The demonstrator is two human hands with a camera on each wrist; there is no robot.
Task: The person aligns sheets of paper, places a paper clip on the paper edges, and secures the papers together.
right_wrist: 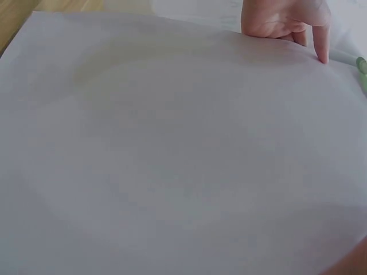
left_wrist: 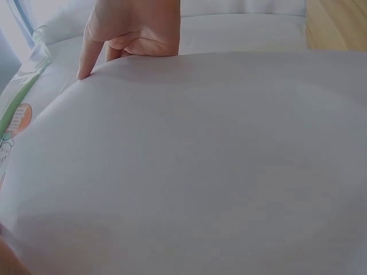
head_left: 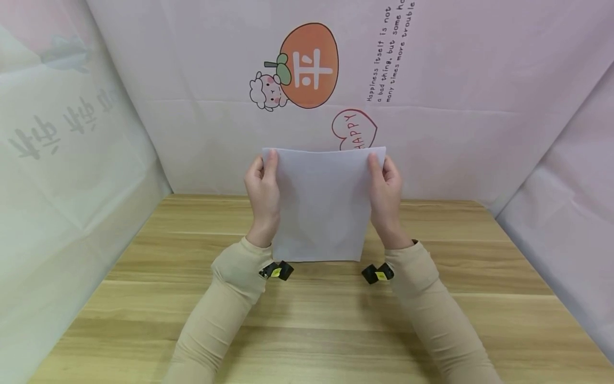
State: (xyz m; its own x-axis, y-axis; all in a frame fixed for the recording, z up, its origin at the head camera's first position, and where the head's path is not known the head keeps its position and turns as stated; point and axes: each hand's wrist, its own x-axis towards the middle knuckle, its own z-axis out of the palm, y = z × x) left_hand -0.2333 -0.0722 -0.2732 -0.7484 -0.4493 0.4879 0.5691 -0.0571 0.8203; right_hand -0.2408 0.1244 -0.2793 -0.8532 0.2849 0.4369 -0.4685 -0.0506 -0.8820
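Observation:
A white sheet of paper (head_left: 321,208) hangs raised over the far part of the table, its top edge sagging slightly in the middle. Its upper left corner is pinched by my left hand (head_left: 264,197), thumb on the near face and fingers behind. At the upper right corner my right hand (head_left: 386,197) grips it the same way. In the left wrist view the paper (left_wrist: 200,160) fills most of the picture, with the right hand (left_wrist: 137,28) at its far edge. The right wrist view shows the left hand (right_wrist: 287,20) across the sheet (right_wrist: 172,143).
Below lies a wood-grain table (head_left: 316,330). White cloth with printed drawings and lettering (head_left: 216,138) hangs behind it, and more white cloth closes off the left (head_left: 72,176) and right (head_left: 571,192) sides. Small black devices (head_left: 283,270) sit at both wrists.

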